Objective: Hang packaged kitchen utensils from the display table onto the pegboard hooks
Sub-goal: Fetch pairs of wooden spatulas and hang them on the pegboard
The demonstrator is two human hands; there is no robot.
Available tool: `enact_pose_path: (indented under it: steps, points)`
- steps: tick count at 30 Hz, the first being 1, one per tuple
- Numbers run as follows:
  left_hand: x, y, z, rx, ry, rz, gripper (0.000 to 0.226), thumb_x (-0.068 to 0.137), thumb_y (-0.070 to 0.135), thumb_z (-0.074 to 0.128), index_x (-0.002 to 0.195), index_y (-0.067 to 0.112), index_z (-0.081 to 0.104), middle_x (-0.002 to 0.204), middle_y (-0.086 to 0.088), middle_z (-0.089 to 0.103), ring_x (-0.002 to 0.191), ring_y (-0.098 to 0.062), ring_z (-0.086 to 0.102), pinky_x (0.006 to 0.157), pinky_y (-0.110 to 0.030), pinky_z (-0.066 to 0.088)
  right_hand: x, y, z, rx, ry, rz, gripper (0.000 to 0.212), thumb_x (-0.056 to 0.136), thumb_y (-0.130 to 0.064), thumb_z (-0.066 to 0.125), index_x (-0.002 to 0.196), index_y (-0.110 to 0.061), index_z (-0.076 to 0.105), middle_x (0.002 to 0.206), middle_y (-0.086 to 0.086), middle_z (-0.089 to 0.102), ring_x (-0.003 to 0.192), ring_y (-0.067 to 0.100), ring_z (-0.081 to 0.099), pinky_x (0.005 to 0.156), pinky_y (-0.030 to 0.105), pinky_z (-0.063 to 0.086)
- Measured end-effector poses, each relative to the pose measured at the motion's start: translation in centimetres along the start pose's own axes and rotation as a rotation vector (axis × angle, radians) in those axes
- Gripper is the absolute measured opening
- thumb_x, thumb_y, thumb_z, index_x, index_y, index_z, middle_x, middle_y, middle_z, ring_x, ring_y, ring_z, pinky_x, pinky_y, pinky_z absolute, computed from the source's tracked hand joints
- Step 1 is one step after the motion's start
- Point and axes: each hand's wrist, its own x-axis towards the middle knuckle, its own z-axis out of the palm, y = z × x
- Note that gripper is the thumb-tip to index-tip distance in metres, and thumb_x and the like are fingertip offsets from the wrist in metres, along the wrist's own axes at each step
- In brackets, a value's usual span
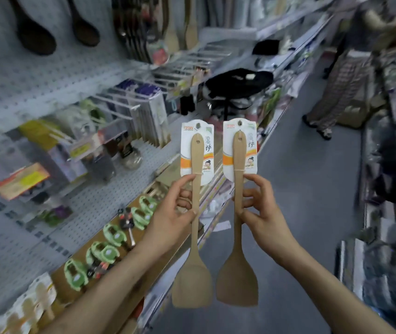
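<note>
Here, left hand (170,214) closed around the left spatula (193,280) handle, right hand (263,209) around the right spatula (238,278) handle.

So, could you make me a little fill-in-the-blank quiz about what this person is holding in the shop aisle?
1. The person holds ____ spatulas: the left spatula in the left hand, the right spatula in the right hand.
2. Both broad blades point ____.
3. A printed card with a hanging hole sits at the ____ end of each handle.
4. The pegboard is on the person's ____ side.

Missing words: two; down; top; left.
</note>
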Motion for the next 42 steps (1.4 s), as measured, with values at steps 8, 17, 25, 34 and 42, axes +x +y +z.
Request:
enact_pose_path:
  steps: [8, 17, 25, 34, 42]
  points:
    - [12.8, 5.3, 5.5, -0.002, 0.013, 0.117, 0.078, 0.092, 0.005, 0.077, 0.144, 0.055, 0.049, 0.103, 0.017, 0.064, 0.094, -0.013, 0.065, 0.084, -0.016, 0.053, 9.6, -1.9, -9.9, -0.011, 0.081, -0.1, 0.058, 0.106, -0.001, 0.059, 0.147, -0.04, 0.043, 0.104, -0.006, 0.064, 0.092, 0.016, 0.064, 0.082, 0.029, 0.059]
    - [29.5, 6.1, 8.3, -0.025, -0.001, 0.165, 0.071, 0.095, 0.003, 0.076, 0.141, 0.051, 0.051, 0.101, 0.014, 0.066, 0.091, -0.008, 0.064, 0.091, -0.039, 0.059, 25.7, 0.1, -15.1, -0.072, 0.115, -0.137, 0.062, 0.103, 0.0, 0.059, 0.145, -0.043, 0.043, 0.1, -0.004, 0.065, 0.09, 0.023, 0.065, 0.083, 0.049, 0.062]
    - [46.8, 6.8, 9.6, -0.055, -0.016, 0.211, 0.067, 0.096, 0.0, 0.074, 0.14, 0.044, 0.051, 0.1, 0.009, 0.071, 0.095, -0.018, 0.069, 0.088, -0.028, 0.058, 40.5, -0.5, -19.3, -0.093, 0.209, -0.15, 0.055, 0.102, 0.002, 0.061, 0.14, -0.035, 0.045, 0.104, 0.012, 0.065, 0.091, 0.036, 0.065, 0.081, 0.055, 0.06]
    - [61.0, 8.2, 12.7, -0.042, 0.044, 0.248, 0.065, 0.098, -0.004, 0.07, 0.136, 0.046, 0.052, 0.101, 0.0, 0.068, 0.094, -0.025, 0.068, 0.093, -0.036, 0.057, 54.9, 0.9, -26.3, -0.122, 0.224, -0.215, 0.061, 0.098, 0.003, 0.059, 0.141, -0.037, 0.043, 0.101, 0.008, 0.064, 0.086, 0.025, 0.065, 0.079, 0.05, 0.063]
    - [67.3, 9.9, 14.5, 0.035, 0.352, 0.23, 0.061, 0.098, 0.0, 0.07, 0.137, 0.044, 0.055, 0.094, 0.019, 0.067, 0.085, -0.004, 0.063, 0.086, -0.016, 0.052, 66.7, 2.3, -32.3, -0.038, 0.004, -0.362, 0.058, 0.097, -0.011, 0.064, 0.14, -0.046, 0.046, 0.1, 0.0, 0.065, 0.083, 0.02, 0.066, 0.076, 0.047, 0.063]
